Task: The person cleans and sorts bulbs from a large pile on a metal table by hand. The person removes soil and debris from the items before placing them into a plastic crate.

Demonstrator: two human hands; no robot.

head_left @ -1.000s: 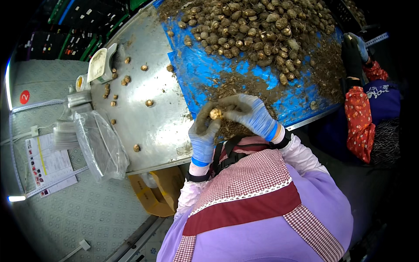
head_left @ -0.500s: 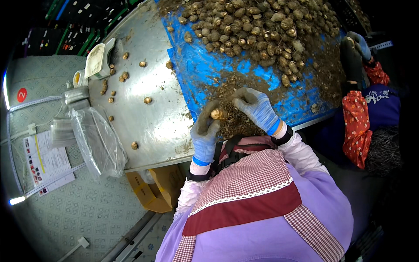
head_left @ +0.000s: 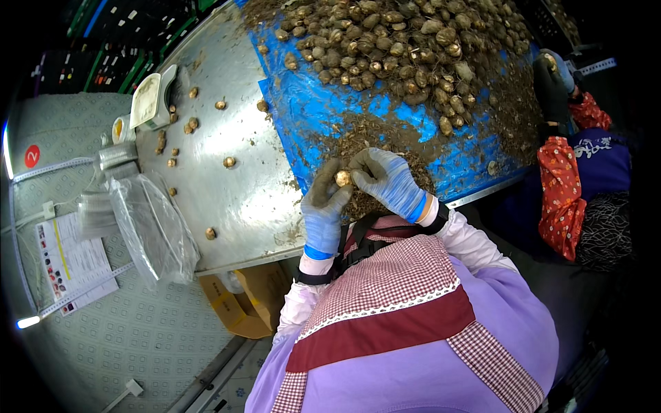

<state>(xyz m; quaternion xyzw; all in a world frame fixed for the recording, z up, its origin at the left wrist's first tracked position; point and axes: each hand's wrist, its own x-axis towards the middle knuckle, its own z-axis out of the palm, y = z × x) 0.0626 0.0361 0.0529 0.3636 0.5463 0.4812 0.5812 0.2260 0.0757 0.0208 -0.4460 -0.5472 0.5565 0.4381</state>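
In blue-grey gloves with dirt-dark fingers, both my hands meet over the near edge of the table. A small round taro (head_left: 343, 178) with a pale cut face sits between them. My left hand (head_left: 323, 205) grips it between thumb and fingers from the left. From the right, my right hand (head_left: 389, 180) has its bent fingers and thumb closed against the taro's side. Brown soil and root scraps lie on the blue plastic sheet (head_left: 284, 131) beneath. Beyond, a big heap of brown, hairy taros (head_left: 392, 48) covers the far part of the sheet.
Several loose taros (head_left: 229, 162) are scattered on the bare metal tabletop (head_left: 241, 220). A scale (head_left: 153, 100) stands at its far left, with clear plastic bags (head_left: 155, 227) hanging over the left edge. A cardboard box (head_left: 241, 303) is below. Another person's gloved hand (head_left: 554, 79) works at right.
My right hand has moved left and closed in on the taro. The taro has turned in my left hand, its pale face now showing. The view has shifted slightly.
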